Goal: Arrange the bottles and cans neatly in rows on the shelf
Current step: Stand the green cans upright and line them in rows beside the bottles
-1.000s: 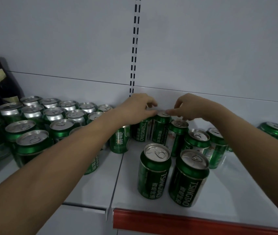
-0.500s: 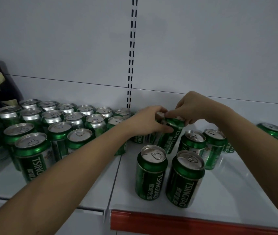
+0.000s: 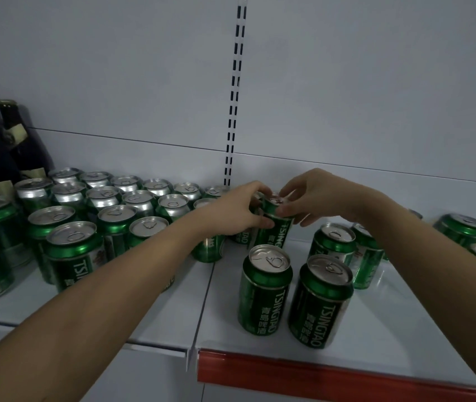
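Both hands gripped one green Tsingtao can [image 3: 274,227] near the shelf's back: the left hand [image 3: 231,213] round its side, the right hand [image 3: 312,198] pinching its rim. Around it, the white shelf [image 3: 390,329] with a red front strip [image 3: 318,372] carried rows of cans [image 3: 100,204] at left, by dark bottles [image 3: 13,146].

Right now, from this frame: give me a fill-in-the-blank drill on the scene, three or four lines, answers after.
1. Both hands, left hand and right hand, grip one green aluminium TSINGTAO can that is tilted, not ____.
2. The dark glass bottles stand at the far ____ of the white metal shelf.
3. The price strip along the shelf's front edge is ____.

Missing words: upright; left; red
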